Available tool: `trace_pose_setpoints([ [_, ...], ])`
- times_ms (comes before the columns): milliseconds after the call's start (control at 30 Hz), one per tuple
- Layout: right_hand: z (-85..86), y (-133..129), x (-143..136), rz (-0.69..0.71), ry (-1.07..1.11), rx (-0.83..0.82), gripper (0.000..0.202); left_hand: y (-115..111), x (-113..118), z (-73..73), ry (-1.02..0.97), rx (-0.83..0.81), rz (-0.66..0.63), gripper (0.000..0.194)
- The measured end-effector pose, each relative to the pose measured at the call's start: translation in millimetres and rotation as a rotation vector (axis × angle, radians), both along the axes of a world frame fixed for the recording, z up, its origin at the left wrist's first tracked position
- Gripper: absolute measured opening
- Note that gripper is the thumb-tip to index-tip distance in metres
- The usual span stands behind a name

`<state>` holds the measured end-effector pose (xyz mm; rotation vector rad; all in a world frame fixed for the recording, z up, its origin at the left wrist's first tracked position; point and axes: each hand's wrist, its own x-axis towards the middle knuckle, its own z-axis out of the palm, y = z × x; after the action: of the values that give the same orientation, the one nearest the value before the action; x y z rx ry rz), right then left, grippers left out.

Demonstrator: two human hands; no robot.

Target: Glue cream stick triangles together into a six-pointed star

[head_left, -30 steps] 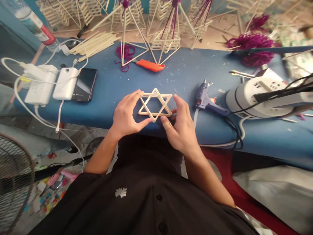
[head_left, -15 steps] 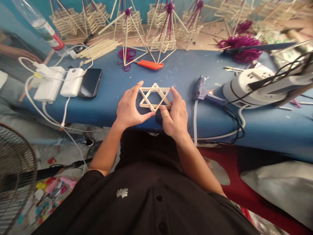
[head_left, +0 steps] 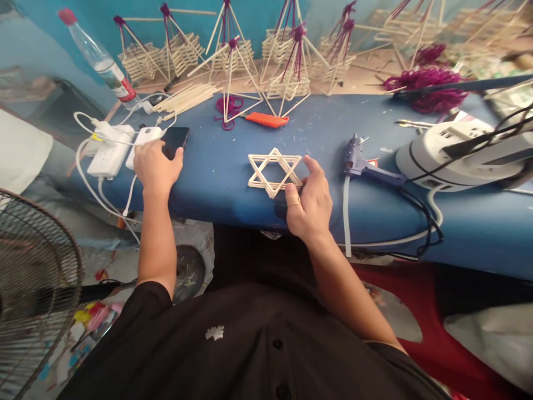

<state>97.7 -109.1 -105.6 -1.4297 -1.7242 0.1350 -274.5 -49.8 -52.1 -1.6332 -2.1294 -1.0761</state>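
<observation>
A six-pointed star made of thin wooden sticks (head_left: 272, 191) lies at the near part of the blue table. My right hand (head_left: 310, 203) pinches its right lower corner between thumb and fingers. Away to the left, my left hand (head_left: 157, 166) reaches over a white power adapter (head_left: 149, 135) and a dark phone (head_left: 178, 140). Its thumb is spread apart by the phone's near edge, and the fingertips lie over the adapter, partly hidden. No firm grip shows there.
A glue gun (head_left: 353, 158) and a round white power strip (head_left: 428, 150) stand right. An orange cutter (head_left: 266, 119), purple yarn (head_left: 433, 86), loose sticks (head_left: 187, 100), several stick frames (head_left: 287, 83) and a bottle (head_left: 110, 72) are behind. A fan (head_left: 37, 289) stands lower left.
My left hand has let go of the star and moved left to the phone and white adapter. My right hand keeps hold of the star. The whole view has shifted slightly.
</observation>
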Motion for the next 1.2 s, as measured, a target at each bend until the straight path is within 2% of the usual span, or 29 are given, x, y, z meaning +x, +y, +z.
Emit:
trace_pose_setpoints([
  [100,0.1,-0.3,-0.4,0.000,0.002,0.000,0.068,24.0,-7.5,-3.8,-0.026,-0.074,0.062,0.044],
  [233,1.5,-1.9,0.3,0.011,0.013,0.007,0.067,47.7,-8.9,-9.8,-0.070,-0.055,0.027,0.050],
  [333,2.5,-3.5,0.6,0.015,0.014,-0.001,0.067,54.8,-11.9,-11.9,-0.062,-0.066,0.049,0.060],
  [433,2.6,-3.8,0.4,0.011,0.008,-0.008,0.068,55.7,-14.3,-9.5,-0.060,-0.080,0.067,0.081],
  [533,2.0,-3.1,0.6,0.008,0.001,-0.013,0.070,52.0,-11.2,0.3,-0.078,-0.125,0.034,0.097],
  [733,2.5,-2.1,0.9,0.016,-0.014,-0.043,0.074,37.9,14.9,34.8,-0.038,-0.461,0.141,0.120],
  [833,2.9,-2.3,0.3,0.019,-0.014,-0.036,0.074,37.0,25.6,41.5,-0.012,-0.462,0.193,0.116],
  [933,2.8,-2.5,0.2,0.025,-0.009,-0.034,0.072,39.6,28.0,39.4,-0.027,-0.413,0.227,0.106],
  [1067,2.1,-2.5,0.9,0.036,-0.007,-0.027,0.072,38.5,23.3,34.9,-0.041,-0.374,0.207,0.108],
  [1200,1.3,-2.6,1.1,0.033,-0.014,-0.017,0.072,26.3,18.9,33.7,-0.012,-0.347,0.158,0.106],
])
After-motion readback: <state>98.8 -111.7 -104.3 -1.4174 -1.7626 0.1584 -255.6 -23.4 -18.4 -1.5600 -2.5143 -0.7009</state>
